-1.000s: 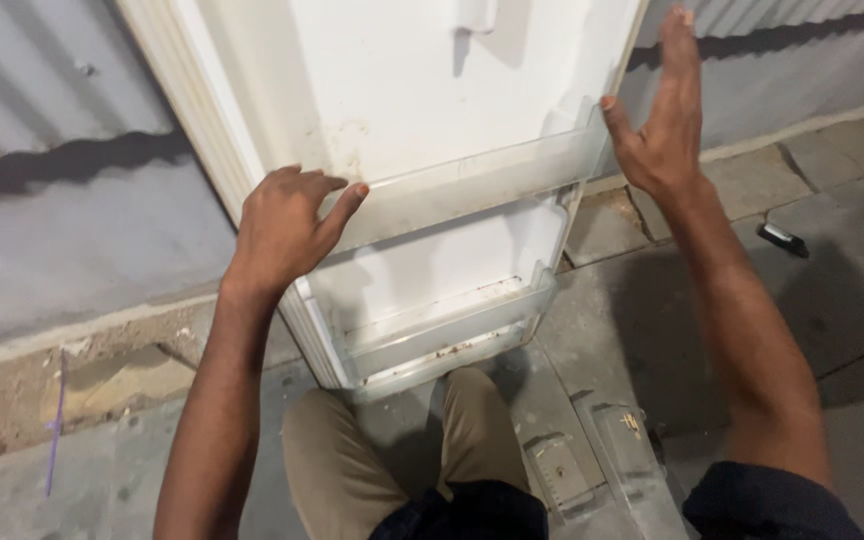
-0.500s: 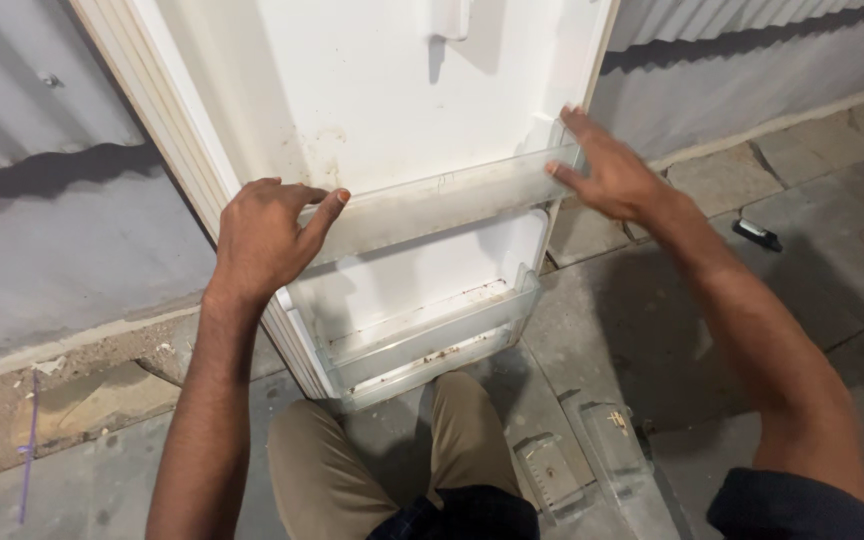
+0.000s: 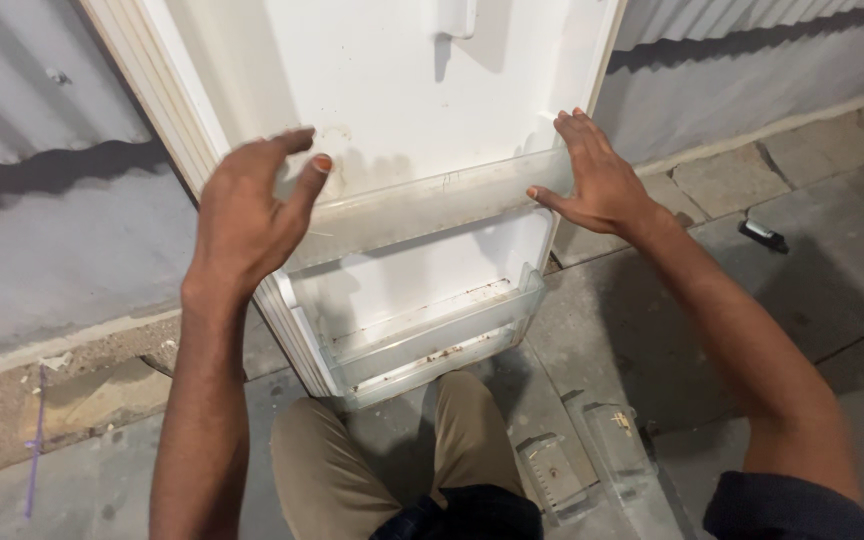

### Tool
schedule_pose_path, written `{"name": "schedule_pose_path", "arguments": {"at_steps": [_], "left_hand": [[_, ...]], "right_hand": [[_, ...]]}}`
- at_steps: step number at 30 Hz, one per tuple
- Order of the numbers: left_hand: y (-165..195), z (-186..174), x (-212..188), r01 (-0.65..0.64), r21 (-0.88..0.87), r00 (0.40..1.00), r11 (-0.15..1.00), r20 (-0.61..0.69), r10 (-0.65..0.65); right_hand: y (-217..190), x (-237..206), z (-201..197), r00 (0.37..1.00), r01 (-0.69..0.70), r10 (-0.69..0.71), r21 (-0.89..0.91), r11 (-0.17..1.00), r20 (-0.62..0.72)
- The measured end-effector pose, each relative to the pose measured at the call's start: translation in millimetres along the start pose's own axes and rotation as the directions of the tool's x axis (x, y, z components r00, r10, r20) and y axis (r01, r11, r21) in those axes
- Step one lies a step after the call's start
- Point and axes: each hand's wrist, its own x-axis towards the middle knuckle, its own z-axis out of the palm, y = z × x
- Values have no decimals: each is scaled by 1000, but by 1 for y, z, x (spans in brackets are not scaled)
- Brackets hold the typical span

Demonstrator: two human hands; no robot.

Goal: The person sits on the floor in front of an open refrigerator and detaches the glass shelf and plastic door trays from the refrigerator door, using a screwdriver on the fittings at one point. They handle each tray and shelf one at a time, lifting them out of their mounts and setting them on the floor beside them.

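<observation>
A white fridge door (image 3: 392, 90) leans upright against the wall, its inner side facing me. A clear plastic shelf (image 3: 432, 205) runs across its middle, and a second clear shelf (image 3: 432, 340) sits near the bottom with brown dirt in it. My left hand (image 3: 252, 215) hovers in front of the upper shelf's left end, fingers spread and curled, holding nothing and slightly blurred. My right hand (image 3: 597, 180) lies flat against the upper shelf's right end, fingers straight, thumb along the shelf's front.
My legs in khaki trousers (image 3: 352, 470) are on the concrete floor below the door. Clear plastic parts (image 3: 592, 460) lie by my right knee. A small dark object (image 3: 764, 235) lies at the right. Corrugated metal wall (image 3: 42, 200) stands behind.
My left hand has let go of the upper shelf's left end and lifted off. My right hand came down from the door's right edge onto the shelf's right end.
</observation>
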Motion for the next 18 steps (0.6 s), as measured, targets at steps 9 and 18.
{"name": "schedule_pose_path", "arguments": {"at_steps": [9,18], "left_hand": [[-3,16,8,206,123,843,971,482,-240],[3,15,17,175,-26,906,984,395,-150]], "right_hand": [[-6,-4,7,998,20,-22,-41,999,-61],[-11,4,-4,991,-92,92,-11,996,95]]}}
